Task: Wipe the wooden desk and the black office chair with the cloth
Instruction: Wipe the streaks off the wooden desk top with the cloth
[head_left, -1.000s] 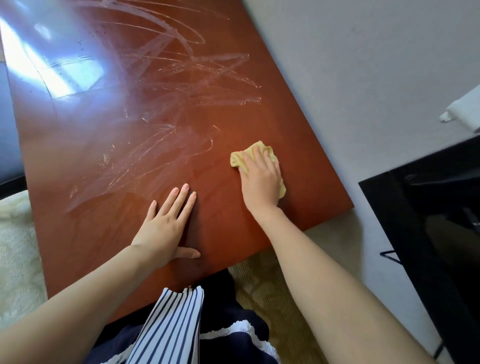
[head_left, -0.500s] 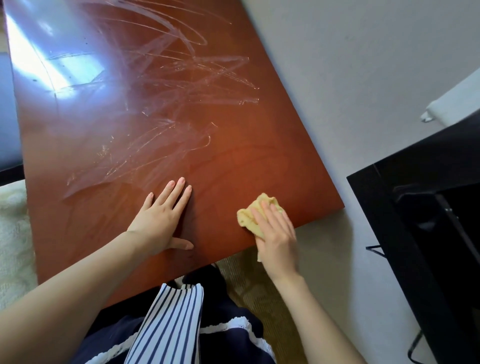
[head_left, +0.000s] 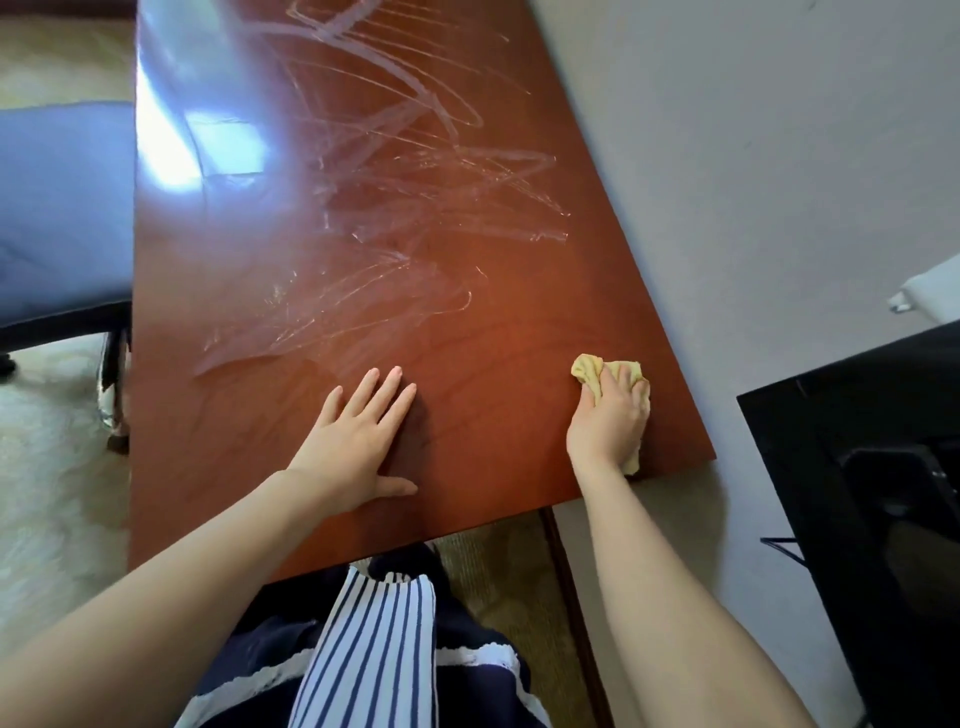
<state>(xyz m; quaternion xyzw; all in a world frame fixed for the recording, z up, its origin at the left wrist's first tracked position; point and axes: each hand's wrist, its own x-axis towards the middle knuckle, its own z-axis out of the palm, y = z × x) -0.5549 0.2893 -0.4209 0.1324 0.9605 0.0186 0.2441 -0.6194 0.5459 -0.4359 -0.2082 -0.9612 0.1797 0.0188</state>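
At the left edge of the frame stands the office chair (head_left: 62, 208), its seat bluish in the light above a black base, just beside the long side of the bench (head_left: 270, 415). Below it, in the lower left, lies a white fluffy rug (head_left: 47, 493). The reddish wooden bench runs from the top of the frame down to the centre, glossy, with pale looping wipe streaks (head_left: 415, 182) across its upper and middle parts.

In the lower centre the left hand (head_left: 358, 441) lies flat on the bench, fingers (head_left: 387, 387) straight and released, thumb spread toward the near edge, holding nothing. Under it, at the bottom, shows a blue-and-white striped garment (head_left: 374, 649).

Further right, near the bench's lower right corner, the right hand (head_left: 608, 421) grips the yellow cloth (head_left: 589, 370), fingers curled over it and pressing it on the wood; cloth sticks out past the fingertips and again by the wrist. A black piece of furniture (head_left: 857, 467) fills the right edge.
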